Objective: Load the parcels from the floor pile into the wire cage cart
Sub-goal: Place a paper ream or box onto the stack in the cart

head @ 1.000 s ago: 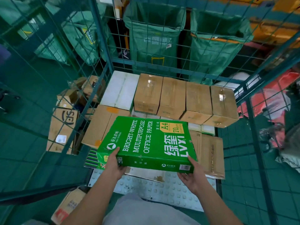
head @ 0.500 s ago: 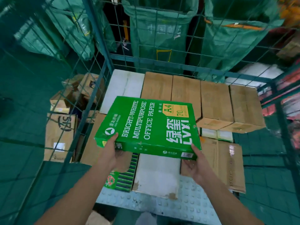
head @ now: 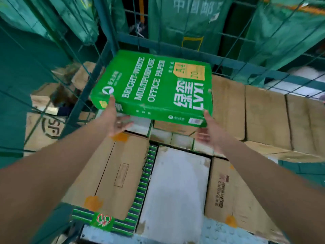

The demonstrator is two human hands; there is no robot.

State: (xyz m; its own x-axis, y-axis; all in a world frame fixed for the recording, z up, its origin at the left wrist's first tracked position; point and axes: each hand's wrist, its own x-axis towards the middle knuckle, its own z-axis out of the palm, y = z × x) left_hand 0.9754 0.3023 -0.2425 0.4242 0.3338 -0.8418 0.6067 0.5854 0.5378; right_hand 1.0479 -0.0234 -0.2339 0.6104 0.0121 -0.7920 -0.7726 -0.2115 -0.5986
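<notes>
While the green office paper box sits tilted on the brown boxes at the back of the wire cage cart, the left hand and right hand are spread, thumbs touching its near edge.

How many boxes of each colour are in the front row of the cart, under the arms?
Brown boxes: 2
White box: 1
Green striped box: 1
Total: 4
</notes>
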